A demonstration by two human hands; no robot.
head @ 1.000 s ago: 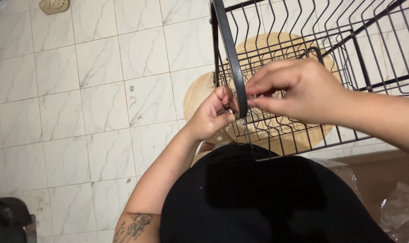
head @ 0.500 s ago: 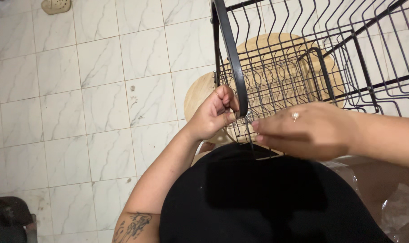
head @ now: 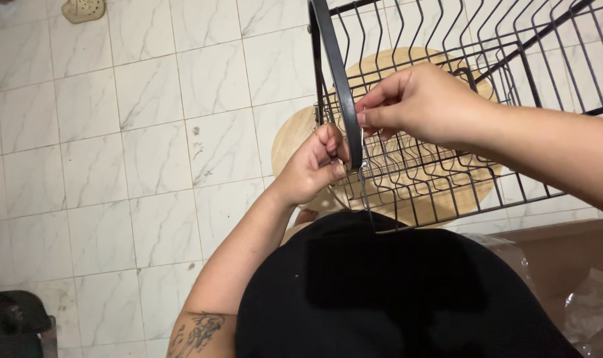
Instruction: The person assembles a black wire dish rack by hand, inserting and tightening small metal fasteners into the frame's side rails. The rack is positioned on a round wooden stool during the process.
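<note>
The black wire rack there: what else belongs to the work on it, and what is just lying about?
In use: black wire rack; its curved black frame bar; left hand; right hand; wooden stool under it.

Lying about: beige clog; clear plastic wrap.

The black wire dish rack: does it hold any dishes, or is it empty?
Empty. The black wire dish rack shows only bare wires, with the round wooden stool visible through them; no dishes appear in the visible part.

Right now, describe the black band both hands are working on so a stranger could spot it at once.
Start at the black wire dish rack over the round wooden stool. At its left end stands the flat black band, where the left hand and right hand meet. Unlike the thin wires, it is broad, solid and curved.
</note>
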